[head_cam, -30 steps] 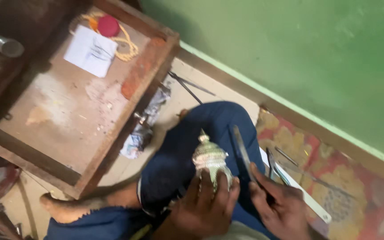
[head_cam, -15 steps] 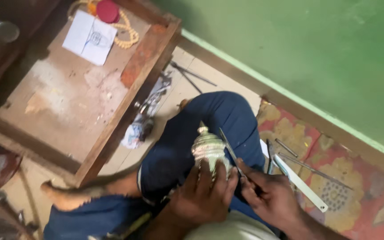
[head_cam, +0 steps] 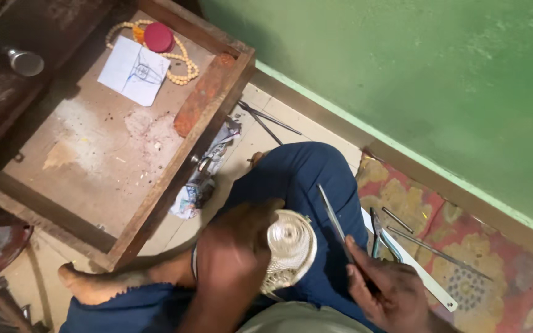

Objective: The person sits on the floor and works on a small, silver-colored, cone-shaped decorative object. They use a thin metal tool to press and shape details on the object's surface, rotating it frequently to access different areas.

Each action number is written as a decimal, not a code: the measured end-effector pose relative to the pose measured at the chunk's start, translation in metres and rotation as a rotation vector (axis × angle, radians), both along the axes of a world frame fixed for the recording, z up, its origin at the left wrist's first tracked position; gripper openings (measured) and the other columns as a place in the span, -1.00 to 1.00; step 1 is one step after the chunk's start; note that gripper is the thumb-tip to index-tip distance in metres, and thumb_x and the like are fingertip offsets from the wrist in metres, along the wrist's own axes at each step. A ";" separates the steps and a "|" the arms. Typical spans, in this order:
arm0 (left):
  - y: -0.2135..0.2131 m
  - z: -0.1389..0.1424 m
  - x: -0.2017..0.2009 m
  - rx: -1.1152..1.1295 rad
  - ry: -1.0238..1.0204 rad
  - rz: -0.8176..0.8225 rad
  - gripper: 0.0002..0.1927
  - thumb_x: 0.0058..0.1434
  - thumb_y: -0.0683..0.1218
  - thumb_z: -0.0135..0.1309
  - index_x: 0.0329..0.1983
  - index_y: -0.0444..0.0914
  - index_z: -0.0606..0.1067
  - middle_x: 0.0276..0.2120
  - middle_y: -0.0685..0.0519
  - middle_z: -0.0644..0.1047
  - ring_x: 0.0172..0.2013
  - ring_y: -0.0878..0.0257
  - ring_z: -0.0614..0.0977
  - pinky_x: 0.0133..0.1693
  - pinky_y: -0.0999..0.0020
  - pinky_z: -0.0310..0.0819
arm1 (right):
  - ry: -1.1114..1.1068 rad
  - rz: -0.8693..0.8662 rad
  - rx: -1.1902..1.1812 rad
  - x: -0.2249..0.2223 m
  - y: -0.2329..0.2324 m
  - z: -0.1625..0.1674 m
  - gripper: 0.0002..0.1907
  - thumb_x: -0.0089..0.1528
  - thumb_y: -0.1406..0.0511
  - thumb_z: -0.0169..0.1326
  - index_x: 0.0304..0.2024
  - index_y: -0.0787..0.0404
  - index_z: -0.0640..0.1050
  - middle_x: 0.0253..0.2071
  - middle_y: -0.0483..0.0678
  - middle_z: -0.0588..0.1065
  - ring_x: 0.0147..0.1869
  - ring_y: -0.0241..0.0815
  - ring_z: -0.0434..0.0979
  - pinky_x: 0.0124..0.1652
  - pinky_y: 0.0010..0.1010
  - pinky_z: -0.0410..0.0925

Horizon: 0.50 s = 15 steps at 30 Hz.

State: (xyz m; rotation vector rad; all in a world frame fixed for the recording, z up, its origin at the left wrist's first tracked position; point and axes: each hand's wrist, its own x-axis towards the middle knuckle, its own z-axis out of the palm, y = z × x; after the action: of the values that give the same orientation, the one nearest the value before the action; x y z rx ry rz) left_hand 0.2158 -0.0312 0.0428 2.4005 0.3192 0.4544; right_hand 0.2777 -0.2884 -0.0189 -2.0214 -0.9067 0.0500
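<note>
left hand (head_cam: 232, 243) is clamped round a round silvery filigree metal piece (head_cam: 288, 246) resting on the blue-trousered knee (head_cam: 303, 179). right hand (head_cam: 387, 290) pinches a thin metal tool (head_cam: 333, 216) just beside it.

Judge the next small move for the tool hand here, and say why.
Probably bring the thin metal tool in the right hand down to the silver ornament. The left hand grips the ornament against the knee with its domed face turned up, and the tool tip sits just right of it, apart.

Wooden tray (head_cam: 155, 185), white paper (head_cam: 134, 71), red lid (head_cam: 158, 37), bead string (head_cam: 183, 58), green wall (head_cam: 402, 74)
</note>
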 end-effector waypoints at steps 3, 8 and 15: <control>0.017 -0.006 0.010 -0.301 0.193 0.108 -0.76 0.12 -0.18 0.16 -0.14 -0.14 0.69 -0.37 -0.05 0.68 -0.42 0.14 0.72 -0.36 0.28 0.55 | -0.211 0.077 0.069 -0.001 0.004 -0.007 -0.56 0.20 0.42 0.17 0.15 0.39 0.50 -0.53 -0.05 0.51 -0.56 -0.34 0.55 -0.45 -0.54 0.41; 0.029 -0.017 0.023 -0.377 0.389 0.179 -0.78 0.17 -0.07 0.20 -0.12 -0.10 0.69 -0.37 -0.05 0.70 -0.44 0.19 0.73 -0.33 0.34 0.53 | -0.178 0.087 0.015 0.000 0.005 -0.010 -0.53 0.15 0.43 0.20 0.13 0.37 0.52 -0.59 -0.11 0.50 -0.59 -0.30 0.54 -0.49 -0.48 0.40; 0.024 -0.020 0.023 -0.308 0.256 0.108 -0.79 0.16 -0.07 0.22 -0.15 -0.18 0.68 -0.33 -0.11 0.69 -0.37 0.09 0.73 -0.30 0.27 0.57 | -0.140 0.078 -0.043 0.009 0.003 -0.012 -0.50 0.14 0.40 0.20 0.15 0.37 0.52 -0.52 -0.11 0.55 -0.53 -0.30 0.60 -0.46 -0.45 0.46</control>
State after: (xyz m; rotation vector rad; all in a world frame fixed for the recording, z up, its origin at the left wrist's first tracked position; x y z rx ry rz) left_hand 0.2392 -0.0074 0.0230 2.1453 0.5904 0.1304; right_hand 0.2862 -0.2852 -0.0311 -2.0485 -1.0807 -0.0297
